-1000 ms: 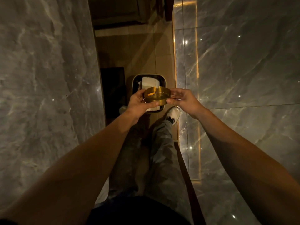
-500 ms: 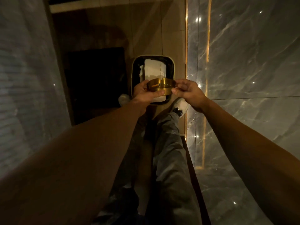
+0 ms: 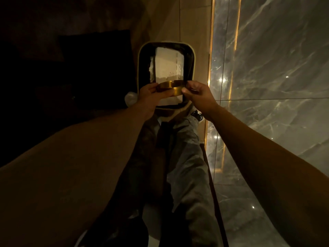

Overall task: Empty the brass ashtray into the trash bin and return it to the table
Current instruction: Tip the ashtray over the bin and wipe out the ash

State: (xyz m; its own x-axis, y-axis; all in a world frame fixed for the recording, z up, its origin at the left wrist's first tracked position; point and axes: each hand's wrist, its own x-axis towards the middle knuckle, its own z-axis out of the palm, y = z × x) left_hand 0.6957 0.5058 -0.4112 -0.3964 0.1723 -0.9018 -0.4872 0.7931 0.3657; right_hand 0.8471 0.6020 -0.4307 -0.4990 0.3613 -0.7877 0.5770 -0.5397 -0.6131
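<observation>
The round brass ashtray (image 3: 171,88) hangs over the near part of the trash bin (image 3: 193,56), tilted so that its side wall faces me and its inside is hidden. My left hand (image 3: 148,94) grips its left edge and my right hand (image 3: 197,94) pinches its right edge. The bin is a dark rounded rectangle with a pale rim, standing on the floor straight below the ashtray. A pale sheet or box (image 3: 167,66) lies inside it.
A grey marble wall (image 3: 276,68) with a lit gold strip (image 3: 211,77) runs along the right. A dark block (image 3: 94,68) stands left of the bin, a pale shoe tip (image 3: 130,98) beside it. My legs and right shoe (image 3: 195,113) are below the bin.
The view has closed in on the bin, which now looks larger. The ashtray has tipped further away from me, from showing its inside to showing only its side wall.
</observation>
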